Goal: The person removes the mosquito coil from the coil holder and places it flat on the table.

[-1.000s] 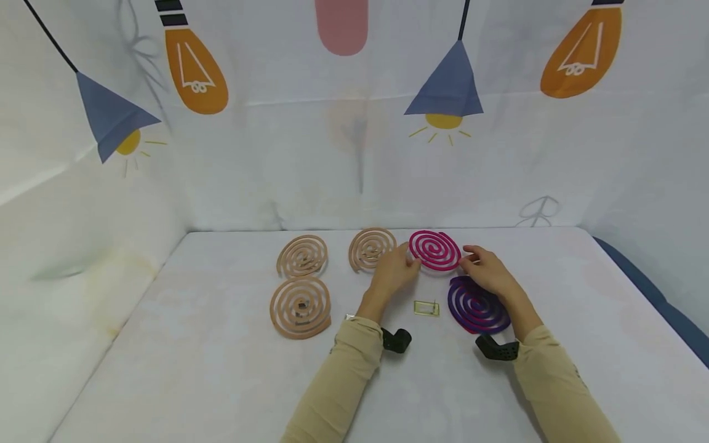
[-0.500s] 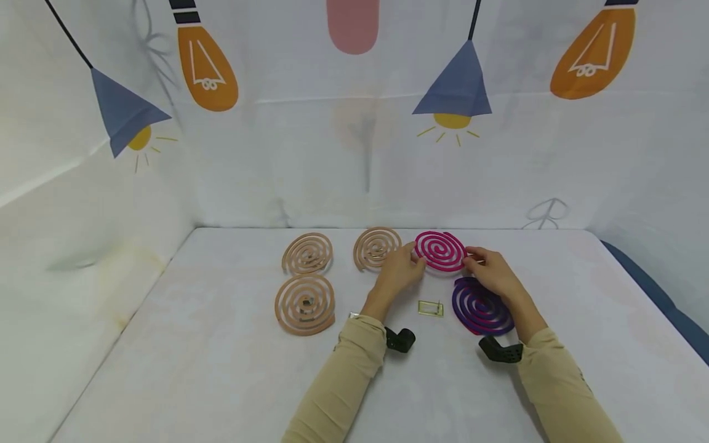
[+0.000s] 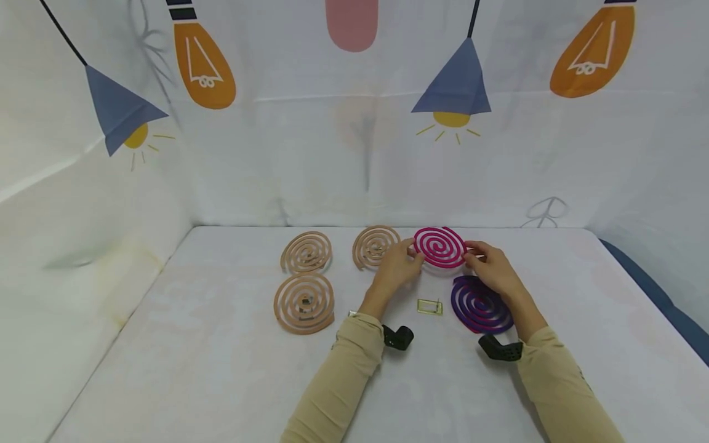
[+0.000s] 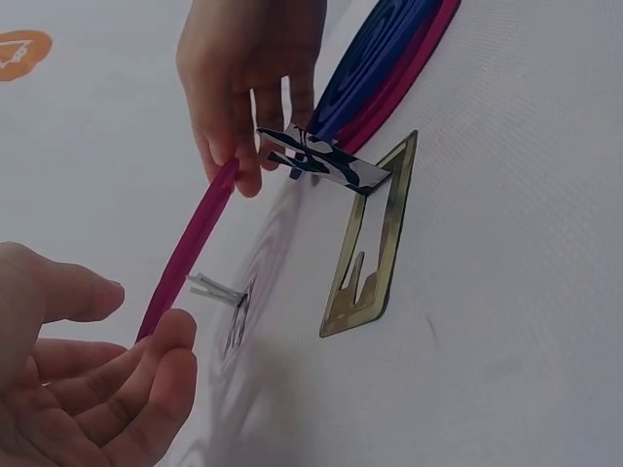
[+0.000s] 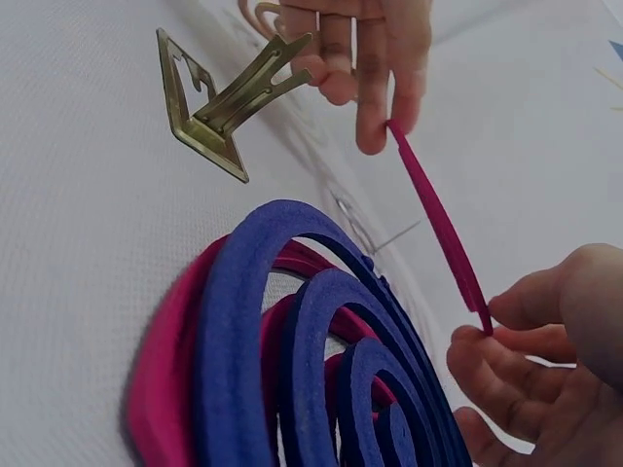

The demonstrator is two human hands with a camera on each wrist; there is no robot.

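Note:
Both hands hold a pink mosquito coil [image 3: 447, 264] by opposite edges, tilted over the table. My left hand [image 3: 396, 269] has its thumb and fingers at the coil's left rim. On the right rim, the thumb and fingertips of my right hand [image 3: 495, 271] pinch the edge. Under the coil, a small metal stand [image 4: 222, 290] with an upright prong shows in the left wrist view. Nearer me lies another brass-coloured coil stand [image 4: 394, 219], its prong bent up. A blue-purple coil [image 5: 229, 331] lies over a second pink coil [image 5: 161, 379] below my right hand.
To the left are several tan coils: one at the back [image 3: 306, 269], one in front of it [image 3: 285, 320], and one beside my left hand [image 3: 360, 255]. Metal stand parts show through their centres. A printed white cloth wall [image 3: 310, 166] rises behind the white table [image 3: 194, 369].
My right fingers, partly lifted off a second ago, now meet the pink coil's right rim. The coil has risen slightly away from the blue-purple one. The head view has shifted a little.

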